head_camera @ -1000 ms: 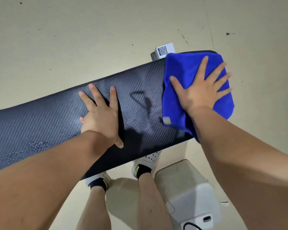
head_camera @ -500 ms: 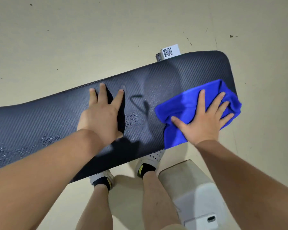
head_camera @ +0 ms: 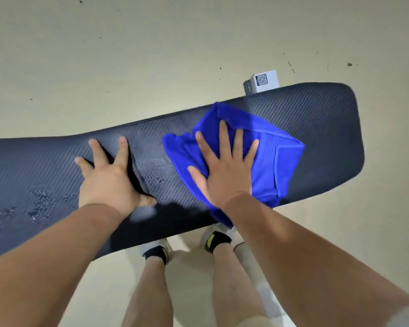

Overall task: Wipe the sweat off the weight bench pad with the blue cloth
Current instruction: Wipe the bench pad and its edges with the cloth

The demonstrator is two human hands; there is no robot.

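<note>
The long black weight bench pad (head_camera: 324,128) runs across the view from left to right. A folded blue cloth (head_camera: 272,156) lies on its right half. My right hand (head_camera: 224,171) presses flat on the cloth with fingers spread. My left hand (head_camera: 109,178) rests flat on the bare pad to the left, fingers apart, holding nothing. Wet sweat droplets (head_camera: 154,179) sit between the two hands, and more sweat patches (head_camera: 39,204) lie on the pad's left part.
A small white box with a QR code (head_camera: 262,83) stands on the beige floor behind the pad. My legs and shoes (head_camera: 156,251) are below the pad's near edge. A pale object (head_camera: 268,303) shows at my right leg.
My right hand has slid the blue cloth left from the pad's right end toward the middle. My left hand has stayed on the pad and spread its fingers.
</note>
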